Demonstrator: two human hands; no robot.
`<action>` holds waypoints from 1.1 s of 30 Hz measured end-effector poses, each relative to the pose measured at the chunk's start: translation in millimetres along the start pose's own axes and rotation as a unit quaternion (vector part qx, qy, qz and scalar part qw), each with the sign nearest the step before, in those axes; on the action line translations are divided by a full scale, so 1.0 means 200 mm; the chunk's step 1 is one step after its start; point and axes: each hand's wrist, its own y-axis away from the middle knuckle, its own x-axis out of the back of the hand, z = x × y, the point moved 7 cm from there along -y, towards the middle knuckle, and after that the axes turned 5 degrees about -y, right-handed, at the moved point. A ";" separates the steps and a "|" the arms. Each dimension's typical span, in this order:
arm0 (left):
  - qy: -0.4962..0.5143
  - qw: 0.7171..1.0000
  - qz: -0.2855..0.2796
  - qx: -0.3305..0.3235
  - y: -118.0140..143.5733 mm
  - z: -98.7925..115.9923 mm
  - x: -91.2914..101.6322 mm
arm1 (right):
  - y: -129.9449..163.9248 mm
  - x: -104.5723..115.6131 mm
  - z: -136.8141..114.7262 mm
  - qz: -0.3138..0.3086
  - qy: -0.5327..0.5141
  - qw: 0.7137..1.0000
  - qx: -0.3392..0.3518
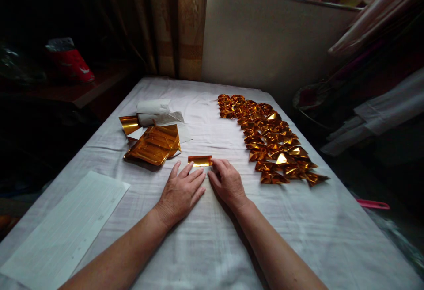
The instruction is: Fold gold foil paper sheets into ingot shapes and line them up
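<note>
A small sheet of gold foil paper (200, 161) lies on the white cloth in front of me, its far part folded over and a pale underside showing nearer me. My left hand (182, 192) rests flat with fingers spread, the fingertips at the sheet's left and near edge. At the right end, my right hand (228, 181) pinches the sheet between thumb and curled fingers. To the right stand rows of several folded gold foil pieces (271, 139). Left of the sheet is a stack of gold foil sheets (152, 144).
White paper rolls or folded sheets (154, 106) lie behind the foil stack. A long pale paper sheet (66, 228) is at the left on the cloth-covered table (212, 246). A red container (71, 62) stands on a side table. Hanging clothes (391, 100) and a pink handle (374, 204) are off the right edge.
</note>
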 end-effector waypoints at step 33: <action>-0.044 0.999 0.006 -0.010 0.13 -0.12 0.06 | 0.10 -0.05 -0.22 -0.120 0.097 0.978 0.140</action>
